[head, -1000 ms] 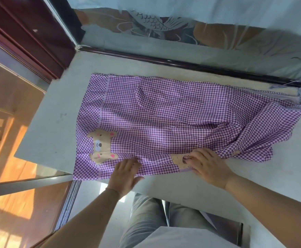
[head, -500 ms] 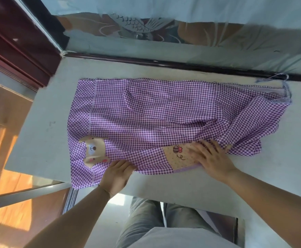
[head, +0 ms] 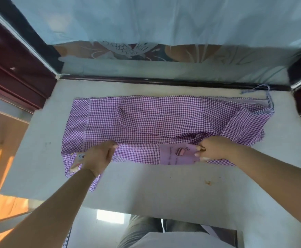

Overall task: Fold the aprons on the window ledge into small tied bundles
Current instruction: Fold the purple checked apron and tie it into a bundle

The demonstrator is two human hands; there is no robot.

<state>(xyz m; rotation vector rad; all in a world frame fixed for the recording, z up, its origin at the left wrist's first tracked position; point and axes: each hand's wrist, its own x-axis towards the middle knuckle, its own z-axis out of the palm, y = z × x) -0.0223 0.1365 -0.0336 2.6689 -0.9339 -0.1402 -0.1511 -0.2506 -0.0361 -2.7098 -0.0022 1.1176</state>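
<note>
Apron lengthwise along ledge, near edge pinched in left hand and right hand.

Soft, even daylight, no hard shadows on the ledge. Warm orange glare on the floor at near left, small bright reflection near centre. Wide-angle bowing at the edges; overall slightly soft, hands mildly blurred.

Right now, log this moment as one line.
stage: lengthwise fold | left hand: gripping apron near edge | right hand: pinching same edge | ledge: apron flat, untied
</note>
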